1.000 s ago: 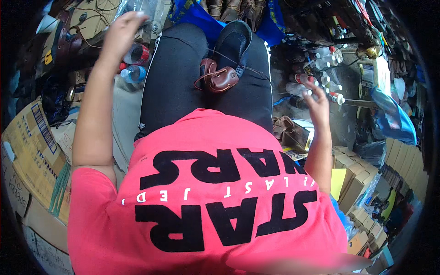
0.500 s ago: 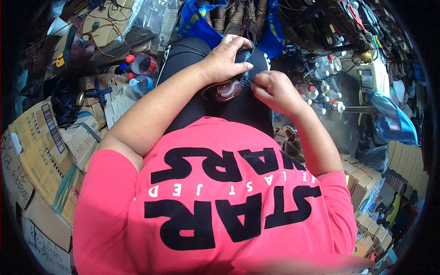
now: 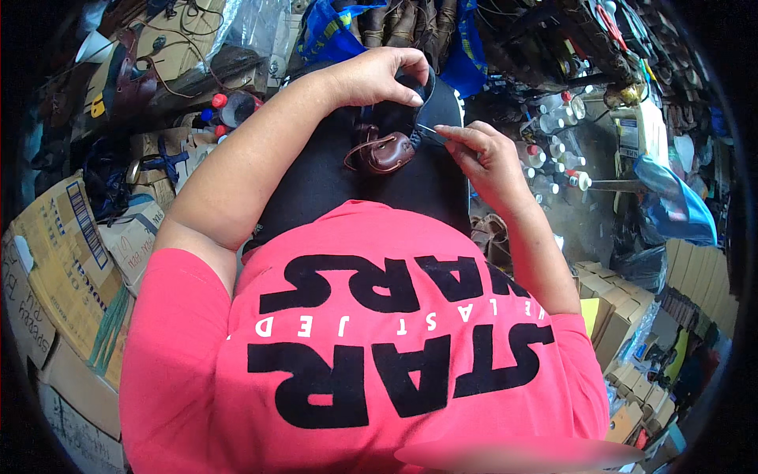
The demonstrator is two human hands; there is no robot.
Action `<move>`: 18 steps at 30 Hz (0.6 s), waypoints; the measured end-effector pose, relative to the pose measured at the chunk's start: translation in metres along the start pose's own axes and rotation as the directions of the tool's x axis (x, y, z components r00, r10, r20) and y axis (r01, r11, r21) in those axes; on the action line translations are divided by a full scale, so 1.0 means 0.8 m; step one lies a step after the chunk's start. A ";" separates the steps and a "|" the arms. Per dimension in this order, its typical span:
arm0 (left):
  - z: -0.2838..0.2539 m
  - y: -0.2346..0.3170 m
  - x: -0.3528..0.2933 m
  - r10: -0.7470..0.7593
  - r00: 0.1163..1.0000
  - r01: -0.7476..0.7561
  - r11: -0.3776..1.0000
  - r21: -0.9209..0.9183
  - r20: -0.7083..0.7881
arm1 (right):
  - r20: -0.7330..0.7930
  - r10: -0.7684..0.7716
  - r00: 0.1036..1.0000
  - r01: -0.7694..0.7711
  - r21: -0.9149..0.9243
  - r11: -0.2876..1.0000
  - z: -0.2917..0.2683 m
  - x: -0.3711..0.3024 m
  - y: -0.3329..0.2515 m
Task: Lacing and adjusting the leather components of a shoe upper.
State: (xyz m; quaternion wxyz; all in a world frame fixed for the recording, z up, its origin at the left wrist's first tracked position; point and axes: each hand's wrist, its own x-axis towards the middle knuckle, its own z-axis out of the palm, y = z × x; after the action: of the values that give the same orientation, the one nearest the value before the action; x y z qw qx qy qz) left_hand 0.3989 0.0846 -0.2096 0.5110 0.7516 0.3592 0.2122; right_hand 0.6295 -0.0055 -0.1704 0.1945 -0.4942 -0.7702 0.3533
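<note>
A brown leather shoe (image 3: pixel 388 155) lies across my lap, its rounded toe toward my belly and a loose lace beside it. Its dark upper edge is pinched between the thumb and fingers of my left hand (image 3: pixel 379 77), which covers part of the shoe. Between the fingertips of my right hand (image 3: pixel 488 158) is a thin, pale needle (image 3: pixel 427 129); its far end meets the shoe's side near a row of stitches. Whether the tip is inside the leather, I cannot tell.
A blue bag (image 3: pixel 335 31) with several brown, bound shoe forms stands beyond my knees. Several plastic bottles (image 3: pixel 553 146) are on the right, near a blue cloth (image 3: pixel 675 201). Cardboard boxes (image 3: pixel 71 253) pile up at my left. More boxes (image 3: pixel 612 304) lie at right.
My left hand has moved slightly away from me, up the shoe's edge. My right hand has drawn a little to the right and opened out, so the needle now shows.
</note>
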 end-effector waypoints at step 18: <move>-0.008 0.014 -0.009 0.010 0.988 -0.013 1.000 0.022 0.156 | 0.028 -0.090 0.996 0.094 -0.331 0.939 0.007 0.018 -0.018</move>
State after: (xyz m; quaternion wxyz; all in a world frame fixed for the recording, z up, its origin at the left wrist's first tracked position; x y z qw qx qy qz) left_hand 0.3934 0.0807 -0.1963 0.5276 0.7737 0.3164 0.1517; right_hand 0.6105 0.0020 -0.1647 0.1200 -0.4812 -0.8420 0.2123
